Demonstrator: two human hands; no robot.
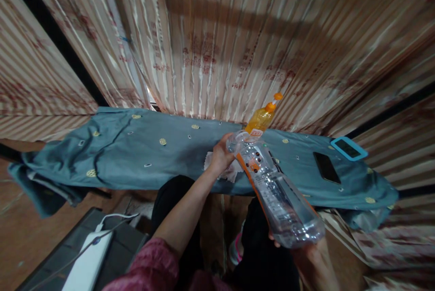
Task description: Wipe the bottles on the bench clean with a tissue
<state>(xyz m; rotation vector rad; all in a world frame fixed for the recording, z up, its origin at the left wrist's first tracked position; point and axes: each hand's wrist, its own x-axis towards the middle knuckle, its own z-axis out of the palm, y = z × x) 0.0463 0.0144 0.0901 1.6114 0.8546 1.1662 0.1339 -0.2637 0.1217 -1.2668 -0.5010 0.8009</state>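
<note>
Head view: left hand (222,153) grips the clear bottle (282,196) by its neck, right hand (307,252) cupping its base, likely for steadiness.

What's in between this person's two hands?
A clear plastic bottle spans the stretch between them, seen in the head view: the left hand is at its neck, the right hand at its base.

Clear bottle's label (254,162), curtain print (251,54), none readable
</note>
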